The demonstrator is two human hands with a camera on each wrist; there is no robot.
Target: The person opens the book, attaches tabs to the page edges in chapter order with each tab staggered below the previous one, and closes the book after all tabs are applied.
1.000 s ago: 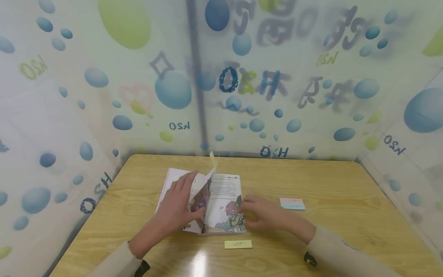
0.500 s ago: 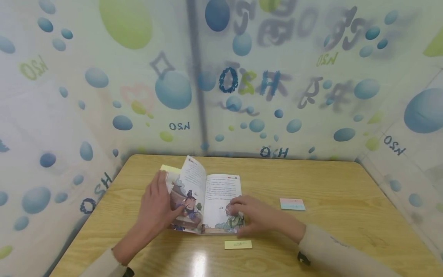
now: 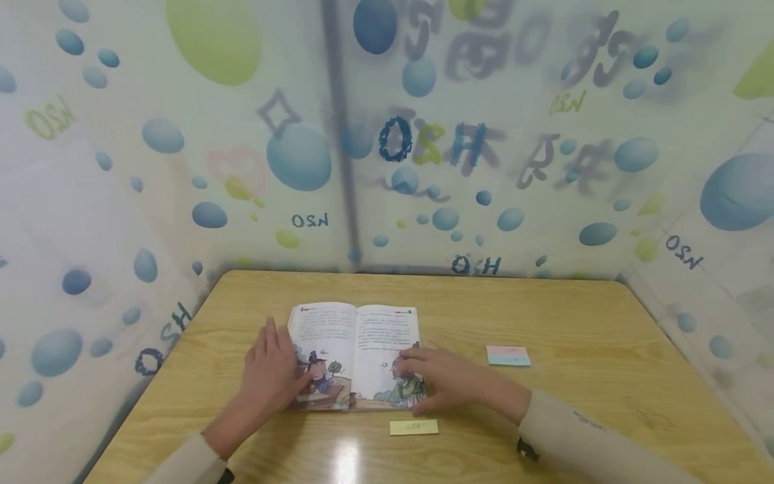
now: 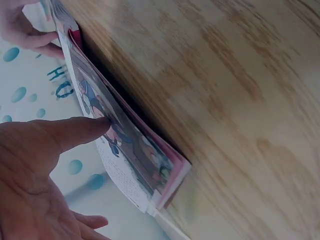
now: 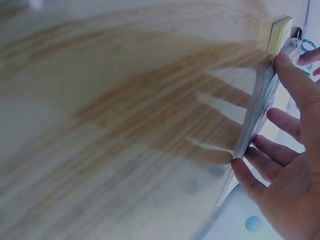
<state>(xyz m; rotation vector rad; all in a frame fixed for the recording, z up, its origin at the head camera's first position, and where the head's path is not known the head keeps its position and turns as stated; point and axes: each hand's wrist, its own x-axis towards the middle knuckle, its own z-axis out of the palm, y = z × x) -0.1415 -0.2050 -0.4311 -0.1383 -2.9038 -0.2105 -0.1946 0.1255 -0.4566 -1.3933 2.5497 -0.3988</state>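
Note:
An open illustrated book point(image 3: 326, 326) lies on the wooden table with both pages down, text at the top and cartoon figures below. At its left edge is my left hand point(image 3: 269, 370), fingers stretched out; the thumb point(image 4: 82, 132) touches the left page in the left wrist view. My right hand point(image 3: 450, 380) rests at the right page's outer edge. In the right wrist view its loosely bent fingertips touch the book's side point(image 5: 254, 107), pinching nothing. Just in front of the book lies a yellow sticky-note pad point(image 3: 414, 427) with handwriting on it.
A pink and blue sticky-note pad point(image 3: 508, 355) lies to the right of the book. Behind the wooden table point(image 3: 562, 316) and on both sides hangs a pale curtain point(image 3: 514, 134) printed with blue and green bubbles.
The lifted leaf, with its yellow tab, has been turned over to the left and now lies flat. My left hand moved left with it; my right hand came onto the right page's edge.

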